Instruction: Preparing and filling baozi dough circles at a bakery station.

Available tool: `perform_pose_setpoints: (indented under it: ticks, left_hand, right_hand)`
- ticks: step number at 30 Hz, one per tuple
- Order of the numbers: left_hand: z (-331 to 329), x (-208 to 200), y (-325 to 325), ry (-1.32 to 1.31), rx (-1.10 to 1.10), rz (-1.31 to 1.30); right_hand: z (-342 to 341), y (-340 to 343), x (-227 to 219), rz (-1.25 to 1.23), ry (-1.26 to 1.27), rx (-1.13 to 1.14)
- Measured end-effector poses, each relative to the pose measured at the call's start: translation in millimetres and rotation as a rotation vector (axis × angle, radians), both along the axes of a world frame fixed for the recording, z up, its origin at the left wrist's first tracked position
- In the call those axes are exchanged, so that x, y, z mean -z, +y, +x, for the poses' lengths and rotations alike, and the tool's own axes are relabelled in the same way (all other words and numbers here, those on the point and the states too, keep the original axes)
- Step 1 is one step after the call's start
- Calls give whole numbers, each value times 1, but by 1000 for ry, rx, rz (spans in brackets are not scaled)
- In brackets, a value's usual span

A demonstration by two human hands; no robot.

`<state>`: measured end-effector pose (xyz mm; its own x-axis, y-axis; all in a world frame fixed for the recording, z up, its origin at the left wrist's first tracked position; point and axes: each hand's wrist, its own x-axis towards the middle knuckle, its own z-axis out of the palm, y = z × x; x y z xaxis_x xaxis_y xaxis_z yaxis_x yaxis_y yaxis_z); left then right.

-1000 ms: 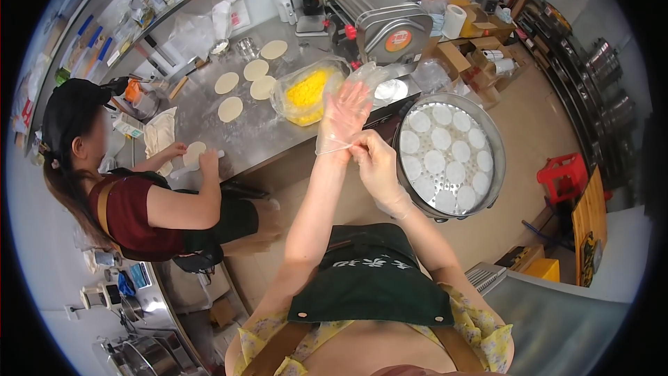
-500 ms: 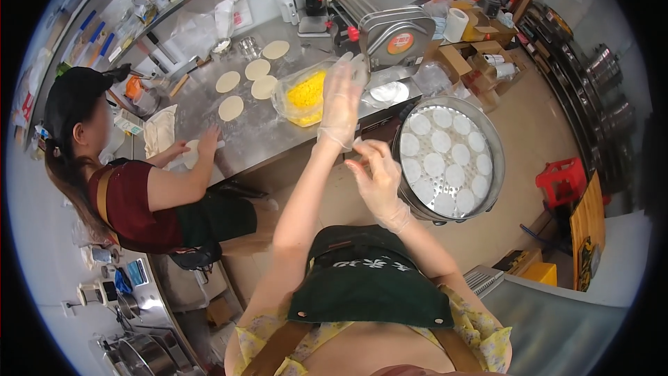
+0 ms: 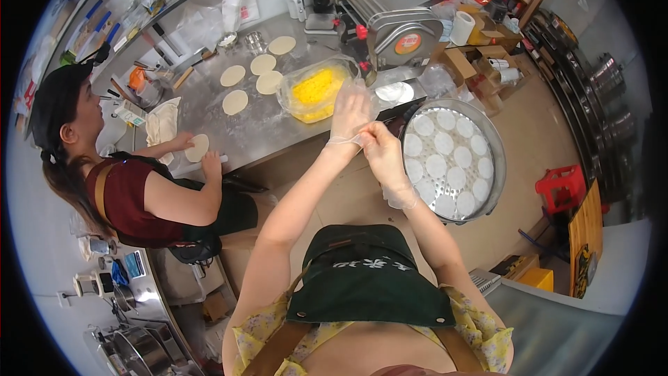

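Observation:
My left hand, in a loose clear disposable glove, stretches its fingers out in front of the counter edge and holds nothing. At its wrist, my right hand pinches the cuff of that glove between thumb and fingers. My right hand wears a clear glove too, bunched at the wrist. Just beyond the left fingertips lies a plastic-lined tray of yellow shredded filling. Beside my right hand stands a large round metal steamer with several white paper rounds on its perforated base.
Several flat dough rounds lie on the steel counter. At the left a co-worker holds another dough round. A dough roller machine stands at the back. Right of the steamer is a red plastic stool.
My left hand has come down slightly, and my right fingers have closed on its glove cuff. The co-worker has raised their head and tilted up the dough round.

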<state>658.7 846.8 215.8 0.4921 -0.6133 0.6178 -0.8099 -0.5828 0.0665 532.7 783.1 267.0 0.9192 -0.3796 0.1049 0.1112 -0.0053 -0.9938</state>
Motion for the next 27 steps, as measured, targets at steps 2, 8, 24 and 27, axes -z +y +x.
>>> perform_pose_setpoints:
  ticks: [2,8,24,27]
  left_hand:
    - [3,9,2,-56,-18,-1]
    - [4,20,-1,-112,-88,-79]
    - [14,14,-1,372,94,-349]
    - [23,-11,1,749,256,-642]
  right_hand:
    - [-1,2,-1,-448,-174,-60]
    - [7,3,12,-985,-299,194]
    - [1,23,-16,-1499,-470,18]
    - [0,33,-17,-1484,-514,22]
